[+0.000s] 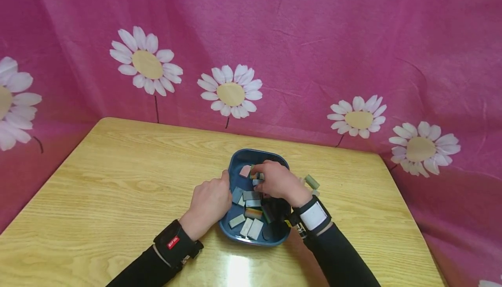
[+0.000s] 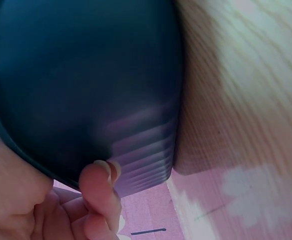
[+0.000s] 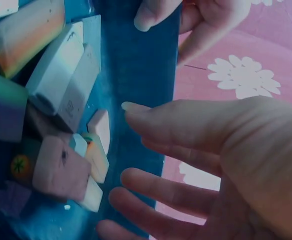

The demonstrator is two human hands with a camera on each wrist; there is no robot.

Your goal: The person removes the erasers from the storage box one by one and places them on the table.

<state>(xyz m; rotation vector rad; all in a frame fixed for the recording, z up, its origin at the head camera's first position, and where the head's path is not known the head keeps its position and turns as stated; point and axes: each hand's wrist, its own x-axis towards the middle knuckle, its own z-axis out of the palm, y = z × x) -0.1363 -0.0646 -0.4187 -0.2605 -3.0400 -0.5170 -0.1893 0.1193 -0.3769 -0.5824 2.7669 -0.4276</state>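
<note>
A dark blue tub (image 1: 256, 150) stands on the table with several eraser-like blocks in it. My left hand (image 1: 211, 200) grips its left rim, thumb over the inside and fingers against the ribbed outer wall (image 2: 140, 155). Over the far part of the tub is my right hand (image 1: 280, 182), and in the right wrist view its fingers are spread and hold nothing. Close to those fingers lie a pinkish block (image 3: 63, 167) and a small white-and-orange block (image 3: 96, 157). Grey blocks (image 1: 252, 195) and white blocks (image 1: 256, 229) lie nearer me. My right hand and wrist hide part of the contents.
On the wooden table (image 1: 137, 182), just right of the tub, lie a green block (image 1: 312, 181) and a small pale piece (image 1: 315, 193). A pink cloth with daisies (image 1: 290, 60) hangs behind the table's far edge.
</note>
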